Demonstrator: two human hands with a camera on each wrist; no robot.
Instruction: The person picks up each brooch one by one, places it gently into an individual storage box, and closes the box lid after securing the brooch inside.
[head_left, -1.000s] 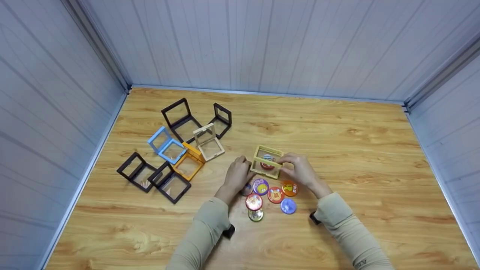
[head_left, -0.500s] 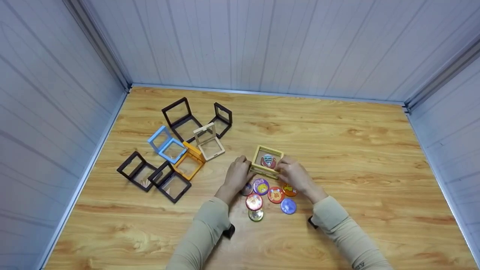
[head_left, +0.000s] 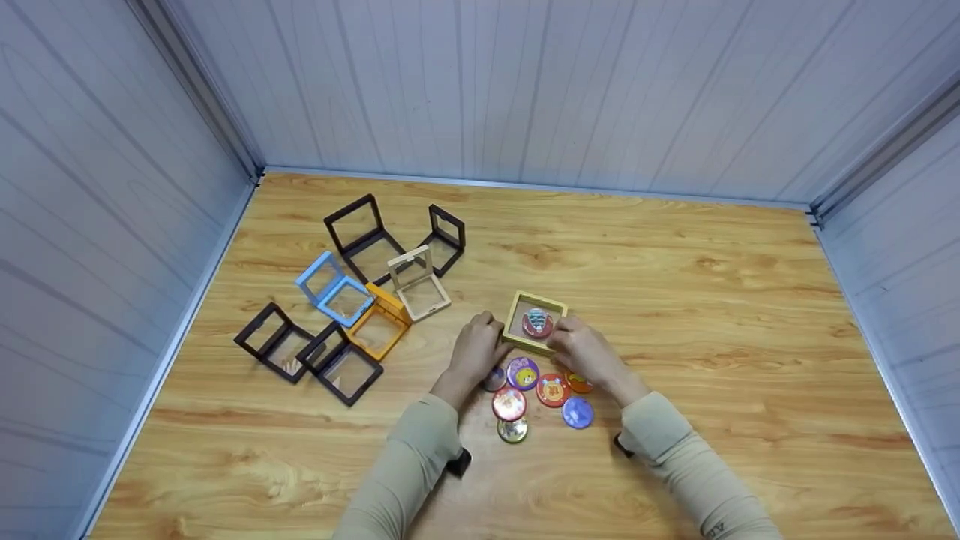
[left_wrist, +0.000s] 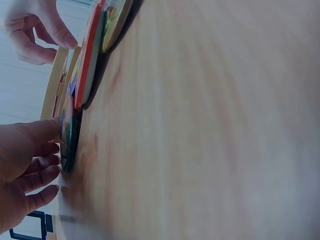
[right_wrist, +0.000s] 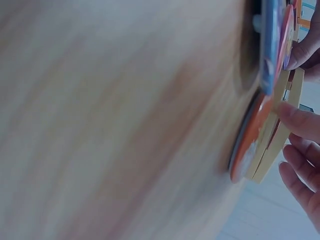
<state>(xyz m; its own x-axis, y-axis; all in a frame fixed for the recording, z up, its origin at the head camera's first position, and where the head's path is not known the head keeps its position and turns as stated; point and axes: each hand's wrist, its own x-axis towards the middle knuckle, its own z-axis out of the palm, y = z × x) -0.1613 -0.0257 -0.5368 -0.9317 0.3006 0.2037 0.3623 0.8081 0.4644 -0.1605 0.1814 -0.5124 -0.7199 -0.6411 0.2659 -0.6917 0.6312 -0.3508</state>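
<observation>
A yellow display frame [head_left: 544,298] lies on the table between both hands, its two halves folded nearly flat together. Inside its clear panes sits a round badge [head_left: 537,321] in red and blue. My left hand [head_left: 475,349] holds the frame's near left corner, with the thumb against its edge in the left wrist view. At the near right corner my right hand [head_left: 589,351] grips the frame; in the right wrist view its thumb [right_wrist: 295,117] lies on the front edge and the other fingers are behind. Beside the frame lies an orange badge [right_wrist: 252,135].
Several loose badges lie just in front: a purple one [head_left: 523,373], a red one [head_left: 553,390], a blue one [head_left: 577,412] and a green one [head_left: 513,430]. Half-opened display frames stand at left, including a blue frame [head_left: 313,265], an orange frame [head_left: 388,301] and a beige frame [head_left: 409,257].
The upright half of the yellow frame has come down onto the other half over the badge. My right hand has moved slightly left and nearer with it; the left hand has stayed put.
</observation>
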